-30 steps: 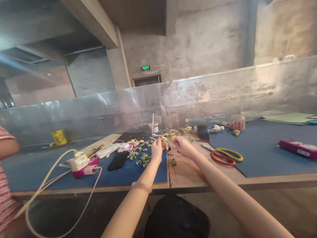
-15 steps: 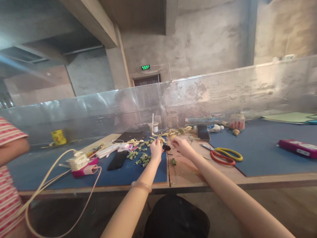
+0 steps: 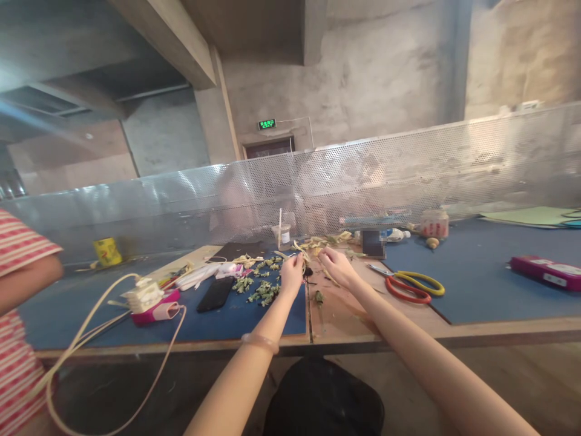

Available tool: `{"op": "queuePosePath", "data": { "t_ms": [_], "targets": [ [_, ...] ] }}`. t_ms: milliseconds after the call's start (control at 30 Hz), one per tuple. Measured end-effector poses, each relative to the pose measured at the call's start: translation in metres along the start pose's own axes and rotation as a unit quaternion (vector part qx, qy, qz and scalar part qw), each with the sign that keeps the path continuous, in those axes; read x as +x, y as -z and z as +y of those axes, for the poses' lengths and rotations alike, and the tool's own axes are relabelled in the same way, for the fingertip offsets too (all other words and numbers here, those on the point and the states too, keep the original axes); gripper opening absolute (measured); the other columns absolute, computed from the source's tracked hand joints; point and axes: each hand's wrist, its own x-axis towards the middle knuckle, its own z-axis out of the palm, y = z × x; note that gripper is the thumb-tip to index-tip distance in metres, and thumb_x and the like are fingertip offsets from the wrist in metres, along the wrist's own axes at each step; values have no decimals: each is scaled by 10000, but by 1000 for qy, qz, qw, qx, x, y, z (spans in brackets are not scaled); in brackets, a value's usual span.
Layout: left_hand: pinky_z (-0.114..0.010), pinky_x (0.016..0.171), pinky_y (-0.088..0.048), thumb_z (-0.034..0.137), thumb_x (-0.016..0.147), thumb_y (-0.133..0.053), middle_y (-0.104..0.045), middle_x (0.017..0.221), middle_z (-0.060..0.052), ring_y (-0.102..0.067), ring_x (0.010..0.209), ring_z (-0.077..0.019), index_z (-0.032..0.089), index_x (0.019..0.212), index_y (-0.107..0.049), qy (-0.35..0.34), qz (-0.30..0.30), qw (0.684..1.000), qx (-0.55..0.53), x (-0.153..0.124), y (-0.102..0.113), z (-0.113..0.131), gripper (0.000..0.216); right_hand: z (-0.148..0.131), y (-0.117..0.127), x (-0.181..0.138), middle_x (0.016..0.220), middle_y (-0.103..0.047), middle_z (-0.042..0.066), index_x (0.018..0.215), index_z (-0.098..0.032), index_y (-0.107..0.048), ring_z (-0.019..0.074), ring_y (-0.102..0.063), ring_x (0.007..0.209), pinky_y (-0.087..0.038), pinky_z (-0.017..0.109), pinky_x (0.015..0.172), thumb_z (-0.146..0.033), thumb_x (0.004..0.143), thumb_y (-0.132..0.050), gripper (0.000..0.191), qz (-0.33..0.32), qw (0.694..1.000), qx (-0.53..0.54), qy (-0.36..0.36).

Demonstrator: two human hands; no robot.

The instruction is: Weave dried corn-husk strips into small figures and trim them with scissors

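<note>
My left hand (image 3: 292, 272) is closed in a pinch on pale dry strips (image 3: 297, 247), whose ends stick up past the fingers. Just to the right, my right hand (image 3: 334, 266) has its fingers curled together, and a thin pale strip trails below them. A small gap separates the two hands. Beside the left fingers lies a small black object (image 3: 308, 272), partly covered. Small green knotted pieces (image 3: 264, 294) are heaped left of my left hand, and one loose green piece (image 3: 319, 297) lies below the hands. More pale strips (image 3: 338, 238) are piled behind.
Scissors (image 3: 414, 287) with red and yellow handles lie at right, near a magenta case (image 3: 547, 272). A black phone (image 3: 215, 295), a power strip (image 3: 154, 310) with cables and a drink cup (image 3: 282, 235) are on the left. Another person's arm (image 3: 31, 280) shows at far left.
My left hand has moved slightly right, and the strips in it now stand up differently. A pale strip now shows under my right hand. The person at left has shifted rightward.
</note>
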Motion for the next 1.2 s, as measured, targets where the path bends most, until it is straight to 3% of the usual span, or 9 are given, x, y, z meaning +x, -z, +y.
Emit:
{"op": "queuePosePath", "data": {
  "t_ms": [100,200,267,400,500,633,867,1200],
  "targets": [
    [-211,447,-292,426,754,-483,-474,438,16,-418,441,-107,154,550,-552,-61,-45,996,56,-4,-1,4,347,-9,5,-1,676,-586,11,780,-163,-605,144,-516,656,-379,224,606,-443,831,-351,382,-23,997,74,19],
    [-217,476,-291,406,787,-443,-536,507,-5,-445,479,-121,150,631,-582,-95,-95,987,90,-8,-3,7,330,-14,8,-2,633,-576,7,783,-143,-628,129,-503,593,-385,215,569,-456,800,-412,381,-85,987,126,50],
    [-220,483,-277,412,797,-429,-522,503,0,-430,470,-120,154,651,-578,-98,-99,985,97,-10,-4,7,332,-15,8,-2,611,-571,5,773,-139,-639,121,-492,569,-382,208,548,-445,792,-428,373,-88,985,139,51],
    [-226,504,-256,417,808,-415,-434,465,28,-383,456,-115,179,589,-496,-94,-76,987,104,-10,-5,6,333,-9,6,1,607,-570,5,772,-127,-661,117,-475,559,-360,206,525,-444,777,-444,384,-10,992,123,13],
    [-233,533,-272,368,840,-374,-458,521,14,-430,515,-131,191,621,-466,-112,-34,986,122,-9,-5,5,296,-4,4,3,584,-562,1,736,-121,-668,123,-481,557,-344,210,523,-450,765,-461,390,24,995,94,-12],
    [-246,541,-292,324,859,-337,-498,568,-9,-471,539,-145,203,662,-446,-99,12,985,139,-7,-6,4,256,-2,2,4,588,-582,7,684,-131,-658,130,-493,555,-337,212,527,-453,761,-467,382,39,998,56,-12],
    [-249,517,-305,373,845,-358,-468,526,7,-473,497,-142,213,648,-446,-59,26,994,92,-5,-6,4,269,1,-1,3,508,-545,3,715,-157,-617,124,-466,478,-322,212,493,-481,796,-409,393,97,995,27,-25],
    [-235,514,-343,426,835,-355,-507,583,-1,-485,522,-127,204,672,-472,-76,46,994,65,-7,0,9,299,-1,0,2,669,-656,61,819,-204,-608,185,-600,647,-352,239,568,-429,842,-385,317,106,982,-123,-93]
  ]
}}
